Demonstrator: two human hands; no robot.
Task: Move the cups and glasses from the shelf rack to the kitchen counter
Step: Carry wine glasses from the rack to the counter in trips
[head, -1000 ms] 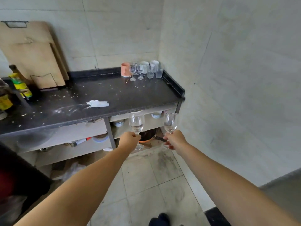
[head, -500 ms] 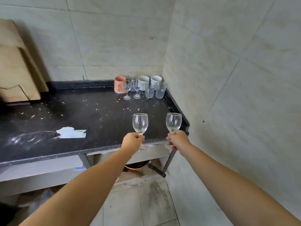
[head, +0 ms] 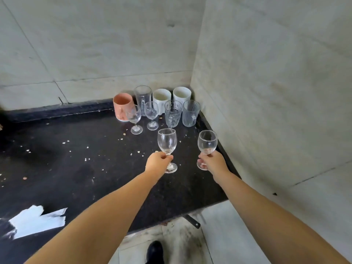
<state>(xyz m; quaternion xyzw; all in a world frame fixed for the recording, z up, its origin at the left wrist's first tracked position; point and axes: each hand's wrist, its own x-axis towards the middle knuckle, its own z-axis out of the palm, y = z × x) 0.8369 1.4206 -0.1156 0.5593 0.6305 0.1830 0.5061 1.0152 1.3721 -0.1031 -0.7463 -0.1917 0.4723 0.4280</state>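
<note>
My left hand [head: 158,162] pinches the stem of a clear wine glass [head: 167,141], held upright over the black counter [head: 80,168]. My right hand [head: 214,162] grips the stem of a second wine glass [head: 207,142] near the counter's right edge. In the back right corner stand a pink cup [head: 122,106], two white mugs [head: 161,98], several clear tumblers [head: 191,113] and two small stemmed glasses [head: 134,118]. I cannot tell whether the held glasses' feet touch the counter.
Tiled walls [head: 266,92] close the corner at the back and right. Crumbs are scattered on the counter, and a torn white paper scrap [head: 36,221] lies at the front left. Below the counter's front edge are the floor and my shoe [head: 155,251].
I have stepped closer and both hands have carried the wine glasses from in front of the counter edge to over the counter, nearer the group in the corner.
</note>
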